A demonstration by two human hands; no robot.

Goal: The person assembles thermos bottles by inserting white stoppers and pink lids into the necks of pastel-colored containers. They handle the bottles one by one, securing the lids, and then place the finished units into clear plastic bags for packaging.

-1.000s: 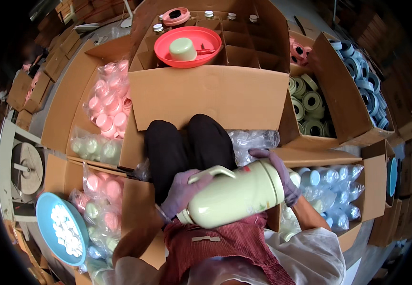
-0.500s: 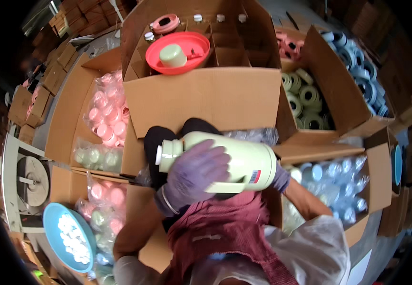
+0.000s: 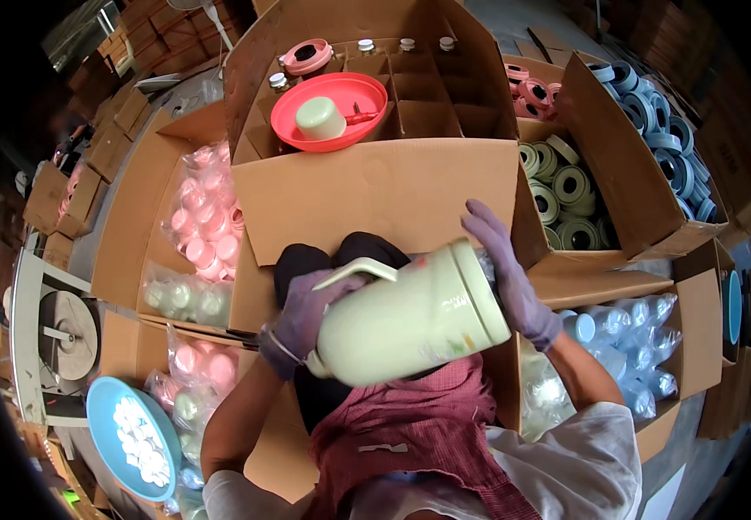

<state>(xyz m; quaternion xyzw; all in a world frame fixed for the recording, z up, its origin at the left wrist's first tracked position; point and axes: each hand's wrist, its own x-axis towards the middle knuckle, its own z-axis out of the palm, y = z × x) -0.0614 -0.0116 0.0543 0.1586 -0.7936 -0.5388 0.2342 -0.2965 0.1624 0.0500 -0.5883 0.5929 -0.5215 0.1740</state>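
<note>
A pale green thermos flask [image 3: 410,325] lies tilted across my lap, its wide base toward the upper right and its handle on top. My left hand [image 3: 302,316], in a purple glove, grips it at the narrow neck end by the handle. My right hand [image 3: 510,277], also gloved, is spread flat against the flask's base. Just beyond stands a large cardboard box [image 3: 375,199] with divider cells. A red bowl [image 3: 341,108] with a green cap [image 3: 320,119] in it rests on the dividers.
Open cartons surround me: pink and green caps in bags [image 3: 202,234] on the left, green rings [image 3: 566,195] and blue rings [image 3: 653,113] on the right, blue parts in bags [image 3: 627,325] at lower right. A blue bowl of white pieces [image 3: 133,433] sits at lower left.
The flask has turned around in my hands: its base now points up right instead of its neck pointing left, and my right hand has moved onto the base.
</note>
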